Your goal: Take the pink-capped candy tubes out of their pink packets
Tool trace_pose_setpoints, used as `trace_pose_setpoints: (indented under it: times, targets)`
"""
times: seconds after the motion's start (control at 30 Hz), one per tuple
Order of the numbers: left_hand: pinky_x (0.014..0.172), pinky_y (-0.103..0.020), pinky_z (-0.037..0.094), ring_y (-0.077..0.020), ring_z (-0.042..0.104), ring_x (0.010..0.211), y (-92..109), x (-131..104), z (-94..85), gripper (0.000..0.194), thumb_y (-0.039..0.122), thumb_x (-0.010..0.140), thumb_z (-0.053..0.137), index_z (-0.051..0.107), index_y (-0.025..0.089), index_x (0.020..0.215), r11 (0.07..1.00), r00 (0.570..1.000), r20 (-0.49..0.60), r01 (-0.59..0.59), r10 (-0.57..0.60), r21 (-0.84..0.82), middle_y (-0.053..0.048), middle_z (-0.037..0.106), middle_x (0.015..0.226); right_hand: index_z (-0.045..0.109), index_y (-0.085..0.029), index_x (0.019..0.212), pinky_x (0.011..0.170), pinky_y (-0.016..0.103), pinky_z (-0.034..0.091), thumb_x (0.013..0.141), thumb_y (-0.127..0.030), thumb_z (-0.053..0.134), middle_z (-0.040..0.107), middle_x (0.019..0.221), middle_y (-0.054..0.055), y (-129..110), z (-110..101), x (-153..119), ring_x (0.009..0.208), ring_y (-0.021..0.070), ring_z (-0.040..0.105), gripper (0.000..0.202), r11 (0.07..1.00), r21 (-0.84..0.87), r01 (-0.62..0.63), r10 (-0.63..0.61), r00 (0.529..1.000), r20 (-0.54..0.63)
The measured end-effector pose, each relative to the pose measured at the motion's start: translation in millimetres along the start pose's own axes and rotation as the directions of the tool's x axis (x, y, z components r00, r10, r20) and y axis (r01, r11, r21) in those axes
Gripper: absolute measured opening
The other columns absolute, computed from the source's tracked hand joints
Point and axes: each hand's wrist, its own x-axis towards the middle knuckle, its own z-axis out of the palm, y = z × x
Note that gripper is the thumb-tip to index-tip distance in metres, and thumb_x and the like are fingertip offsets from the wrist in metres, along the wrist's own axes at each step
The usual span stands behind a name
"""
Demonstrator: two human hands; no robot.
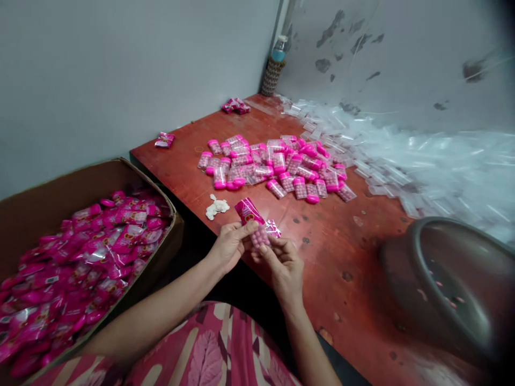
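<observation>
The left hand (230,247) and right hand (287,265) both grip a small clear container of round pink candies (260,238), pinching it between thumbs and fingers just above the near edge of the red table (333,262). A printed pink wrapper (247,209) sticks up beyond the left thumb, against the container; whether it covers any of it cannot be told. If the two thumbs press unevenly, the smooth container could slide out and drop into the dark gap between the table and the cardboard box (171,212). A hard pull on the thin wrapper could crease or tear it, and if the container's cap is loose, tilting could spill the candies; the fingers hide that end. The container looks flat and see-through, its pale pink balls packed close together, while the wrapper is glossy deep pink with lighter print. A shiny pink-and-silver piece (273,228) shows just beyond the right fingers, and a crumpled whitish scrap (217,207) lies on the table near the left hand. Farther back is a loose heap of filled, pink-capped containers (279,162).
</observation>
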Motion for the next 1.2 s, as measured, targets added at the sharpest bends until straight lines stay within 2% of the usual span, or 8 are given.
trace_pose_setpoints:
  times: [0.17, 0.3, 0.4, 0.53, 0.7, 1.0, 1.1, 1.2]
  targets:
    - [0.044, -0.019, 0.04, -0.0066, 0.049, 0.043, -5, -3, 1.5, 0.021, 0.025, 0.059, 0.072, 0.065, 0.006, 0.064, 0.986, 0.995, 0.046, 0.076, -0.084, 0.145, -0.002, 0.058, 0.052, 0.054, -0.02, 0.086, 0.055, 0.026, 0.053, 0.068, -0.024, 0.067, 0.065, 0.067, -0.002, 6, 0, 6, 0.054, 0.0121, 0.062, 0.022, 0.995, 0.089, -0.039, 0.04, 0.999, -0.005]
    - [0.06, -0.027, 0.048, -0.0131, 0.058, 0.055, 4, -14, -6.2, 0.019, 0.024, 0.061, 0.071, 0.065, 0.007, 0.066, 0.991, 0.994, 0.076, 0.069, -0.078, 0.112, -0.006, 0.063, 0.06, 0.051, -0.021, 0.08, 0.046, 0.021, 0.049, 0.065, -0.023, 0.069, 0.062, 0.059, -0.005, 3, 8, 12, 0.047, 0.0099, 0.058, 0.023, 0.997, 0.052, -0.048, 0.046, 0.998, 0.037]
    - [0.078, -0.036, 0.047, -0.0205, 0.062, 0.079, 22, -30, -23.1, 0.023, 0.031, 0.065, 0.068, 0.066, 0.012, 0.077, 0.977, 0.975, -0.06, -0.211, 0.212, 0.025, -0.009, 0.068, 0.083, 0.052, -0.021, 0.082, 0.049, 0.022, 0.049, 0.063, -0.021, 0.07, 0.063, 0.064, -0.004, -3, 10, 16, 0.051, 0.0102, 0.058, 0.027, 0.998, 0.038, -0.051, 0.047, 0.994, 0.095]
    - [0.089, -0.04, 0.04, -0.0238, 0.057, 0.097, 36, -39, -44.7, 0.05, 0.057, 0.069, 0.05, 0.062, 0.019, 0.1, 0.827, 0.795, -0.23, -0.546, 0.561, 0.131, -0.009, 0.064, 0.102, 0.053, -0.019, 0.084, 0.047, 0.022, 0.049, 0.068, -0.025, 0.066, 0.063, 0.065, -0.002, -7, -6, 24, 0.051, 0.0113, 0.059, 0.021, 1.0, -0.013, -0.02, 0.02, 1.0, -0.015]
    - [0.102, -0.037, 0.023, -0.0235, 0.039, 0.119, 11, -5, -31.2, 0.039, 0.029, 0.062, 0.07, 0.063, 0.024, 0.1, 0.545, 0.847, 0.145, -0.449, 0.511, 0.708, -0.006, 0.056, 0.118, 0.054, -0.019, 0.086, 0.046, 0.02, 0.047, 0.073, -0.031, 0.061, 0.061, 0.062, -0.002, -6, -27, 26, 0.051, 0.0107, 0.059, 0.019, 0.998, -0.066, -0.015, 0.01, 0.997, -0.076]
    - [0.101, -0.054, 0.016, -0.0238, 0.04, 0.119, -21, 37, -26.7, 0.018, 0.024, 0.077, 0.055, 0.066, 0.025, 0.091, -0.151, 0.749, 0.502, -0.489, 0.433, 0.859, -0.005, 0.063, 0.106, 0.055, -0.018, 0.084, 0.051, 0.021, 0.047, 0.075, -0.033, 0.058, 0.062, 0.067, -0.001, 1, -41, 23, 0.056, 0.0108, 0.06, 0.018, 0.98, -0.196, -0.032, 0.011, 0.994, -0.107]
    - [0.1, -0.052, 0.023, -0.0231, 0.045, 0.114, -22, 35, -28.7, 0.019, 0.024, 0.08, 0.051, 0.065, 0.023, 0.093, -0.223, 0.693, 0.541, -0.5, 0.477, 0.837, -0.004, 0.064, 0.104, 0.054, -0.018, 0.087, 0.05, 0.022, 0.047, 0.073, -0.035, 0.06, 0.062, 0.073, 0.0, 5, -38, 28, 0.057, 0.0111, 0.06, 0.022, 0.975, -0.22, -0.016, -0.023, 0.985, -0.172]
    - [0.099, -0.047, 0.028, -0.0223, 0.047, 0.112, -25, 31, -22.4, 0.022, 0.024, 0.081, 0.049, 0.065, 0.023, 0.095, -0.139, 0.653, 0.527, -0.55, 0.544, 0.824, -0.005, 0.062, 0.107, 0.048, -0.022, 0.098, 0.045, 0.021, 0.046, 0.071, -0.033, 0.063, 0.062, 0.081, -0.001, 6, -31, 34, 0.053, 0.0107, 0.059, 0.033, 0.992, -0.127, -0.028, 0.005, 0.984, -0.18]
